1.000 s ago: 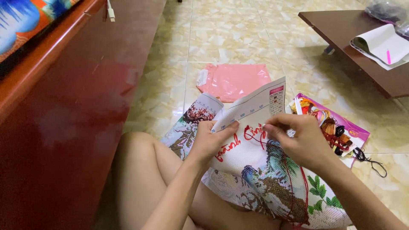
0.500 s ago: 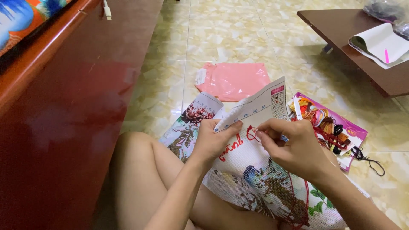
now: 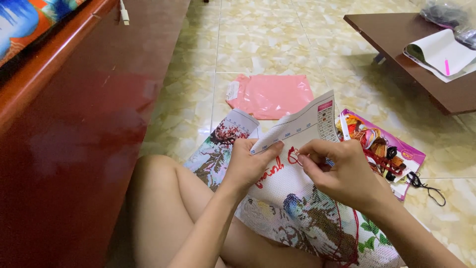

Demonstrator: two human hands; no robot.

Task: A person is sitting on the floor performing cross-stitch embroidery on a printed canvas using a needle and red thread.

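A printed cross-stitch canvas (image 3: pixel 292 203) with flowers, birds and red lettering lies over my lap and the floor. My left hand (image 3: pixel 248 164) grips its folded top edge, thumb on the front. My right hand (image 3: pixel 342 173) pinches at the cloth beside the red stitched letters; a needle is too small to make out. Red thread (image 3: pixel 354 228) trails down from under that hand across the canvas.
A pink plastic bag (image 3: pixel 270 94) lies on the tiled floor ahead. A purple card with thread skeins (image 3: pixel 382 146) sits at right, a black thread loop (image 3: pixel 424 183) beside it. A low brown table (image 3: pixel 421 64) holds white paper (image 3: pixel 439 49). A red-brown wooden cabinet (image 3: pixel 74 124) stands at left.
My right hand has moved down and left, closer to the red letters on the canvas. My left hand keeps its hold on the folded edge.
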